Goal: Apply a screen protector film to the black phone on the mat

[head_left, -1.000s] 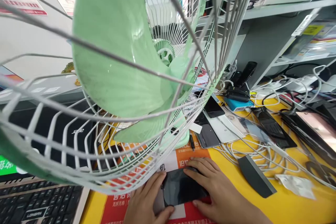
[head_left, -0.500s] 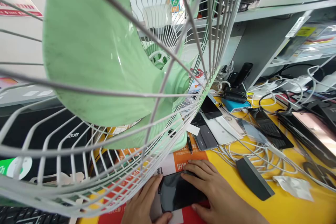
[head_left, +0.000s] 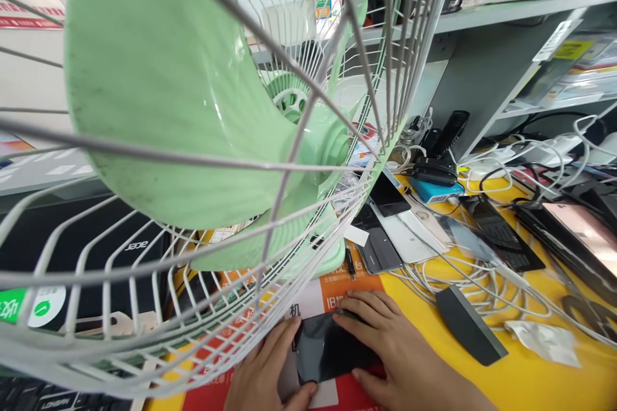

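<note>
A black phone (head_left: 330,348) lies flat on a red, orange and white printed mat (head_left: 332,289) near the bottom edge. My left hand (head_left: 263,372) grips its left end, thumb curled under the near corner. My right hand (head_left: 393,347) rests on its right end, fingers spread over the top edge and thumb at the near edge. A green fan with a white wire cage (head_left: 193,128) stands very close in front and fills most of the view above my hands.
The yellow tabletop (head_left: 530,379) carries several phones (head_left: 385,250), a dark flat block (head_left: 470,324), a blue box (head_left: 436,191), tangled white cables (head_left: 482,276) and a crumpled wrapper (head_left: 544,337). A black monitor (head_left: 96,244) stands at the left. Grey shelves (head_left: 506,13) rise at the right.
The view swung so the fan cage shifted left and looms larger, hiding the keyboard. Both hands stay on the phone with hardly any movement.
</note>
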A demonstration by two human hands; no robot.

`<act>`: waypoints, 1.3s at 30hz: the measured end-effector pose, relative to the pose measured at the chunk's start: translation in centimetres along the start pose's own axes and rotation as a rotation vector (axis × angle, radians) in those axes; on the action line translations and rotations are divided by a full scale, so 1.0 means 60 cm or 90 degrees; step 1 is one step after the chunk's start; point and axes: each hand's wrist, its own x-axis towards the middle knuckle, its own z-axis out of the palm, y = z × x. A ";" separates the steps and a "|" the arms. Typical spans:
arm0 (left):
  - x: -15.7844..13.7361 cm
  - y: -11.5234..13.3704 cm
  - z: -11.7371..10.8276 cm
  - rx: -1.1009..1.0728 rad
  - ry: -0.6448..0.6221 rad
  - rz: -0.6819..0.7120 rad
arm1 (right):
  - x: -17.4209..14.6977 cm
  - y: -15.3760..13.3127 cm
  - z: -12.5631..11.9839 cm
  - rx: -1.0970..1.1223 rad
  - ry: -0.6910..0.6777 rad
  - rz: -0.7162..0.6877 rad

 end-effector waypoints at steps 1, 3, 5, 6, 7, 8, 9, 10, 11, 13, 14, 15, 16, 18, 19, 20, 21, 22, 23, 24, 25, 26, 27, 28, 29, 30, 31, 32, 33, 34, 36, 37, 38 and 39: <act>0.001 0.000 0.000 0.001 0.003 0.000 | 0.000 0.000 0.001 -0.002 0.004 -0.001; 0.001 0.000 -0.001 -0.002 0.007 0.001 | 0.000 0.001 0.004 -0.006 0.010 -0.006; 0.001 0.001 -0.002 -0.005 0.012 0.002 | 0.000 0.001 0.005 -0.011 0.012 -0.011; 0.001 0.001 -0.002 -0.005 0.013 0.004 | 0.000 0.001 0.006 -0.013 0.014 -0.012; 0.001 0.002 -0.003 -0.005 0.014 0.005 | 0.000 0.001 0.006 -0.015 0.015 -0.012; 0.001 0.002 -0.003 -0.005 0.014 0.006 | 0.000 0.001 0.006 -0.016 0.016 -0.013; 0.002 0.003 -0.004 -0.005 0.013 0.006 | -0.001 0.001 0.005 -0.016 0.017 -0.012; 0.003 0.004 -0.005 -0.004 0.010 0.006 | -0.001 0.001 0.005 -0.016 0.017 -0.011; 0.004 0.004 -0.006 -0.003 0.007 0.005 | -0.001 0.000 0.005 -0.016 0.015 -0.011; 0.006 0.006 -0.008 -0.004 0.003 0.000 | -0.001 -0.001 0.005 -0.016 0.015 -0.011; 0.007 0.007 -0.010 -0.006 0.000 -0.002 | 0.000 -0.001 0.005 -0.017 0.015 -0.012; 0.008 0.007 -0.011 -0.009 -0.003 -0.005 | 0.000 -0.001 0.005 -0.017 0.016 -0.012; 0.009 0.009 -0.013 -0.012 -0.005 -0.009 | 0.001 -0.001 0.005 -0.017 0.016 -0.012; 0.009 0.011 -0.016 -0.015 -0.009 -0.014 | 0.001 0.000 0.006 -0.017 0.017 -0.010; 0.009 0.012 -0.017 -0.015 -0.010 -0.015 | 0.001 0.000 0.006 -0.017 0.016 -0.010; 0.009 0.013 -0.017 -0.014 -0.010 -0.015 | 0.001 0.001 0.006 -0.017 0.017 -0.010; 0.009 0.014 -0.018 -0.013 -0.011 -0.013 | 0.001 0.002 0.007 -0.016 0.018 -0.010; 0.009 0.015 -0.018 -0.013 -0.012 -0.012 | 0.001 0.002 0.007 -0.016 0.018 -0.010; 0.009 0.015 -0.018 -0.013 -0.012 -0.011 | 0.000 0.003 0.008 -0.015 0.019 -0.010; 0.010 0.015 -0.019 -0.014 -0.012 -0.012 | 0.000 0.003 0.008 -0.014 0.020 -0.009; 0.010 0.015 -0.019 -0.015 -0.011 -0.012 | -0.001 0.003 0.008 -0.013 0.021 -0.008; 0.010 0.015 -0.019 -0.016 -0.009 -0.012 | -0.001 0.003 0.009 -0.013 0.024 -0.008; 0.010 0.014 -0.019 -0.017 -0.008 -0.012 | -0.002 0.003 0.009 -0.012 0.024 -0.009; 0.010 0.014 -0.018 -0.019 -0.008 -0.012 | -0.002 0.003 0.009 -0.011 0.026 -0.011; 0.010 0.013 -0.018 -0.021 -0.008 -0.013 | -0.002 0.003 0.009 -0.010 0.028 -0.012; 0.009 0.013 -0.018 -0.024 -0.009 -0.014 | -0.002 0.003 0.009 -0.009 0.031 -0.014; 0.008 0.013 -0.018 -0.027 -0.009 -0.016 | -0.003 0.003 0.009 -0.009 0.035 -0.016; 0.008 0.013 -0.017 -0.029 -0.010 -0.017 | -0.003 0.003 0.008 -0.009 0.038 -0.018; 0.008 0.014 -0.017 -0.030 -0.011 -0.016 | -0.003 0.003 0.008 -0.010 0.041 -0.020; 0.007 0.014 -0.017 -0.030 -0.012 -0.015 | -0.003 0.004 0.008 -0.012 0.044 -0.022; 0.008 0.015 -0.017 -0.025 -0.014 -0.012 | -0.003 0.004 0.009 -0.016 0.049 -0.024; 0.009 0.015 -0.018 -0.021 -0.012 -0.009 | -0.003 0.005 0.009 -0.018 0.053 -0.026; 0.010 0.015 -0.018 -0.017 -0.007 -0.006 | -0.003 0.005 0.010 -0.018 0.057 -0.028; 0.010 0.016 -0.019 -0.015 0.001 -0.002 | -0.002 0.005 0.010 -0.019 0.060 -0.031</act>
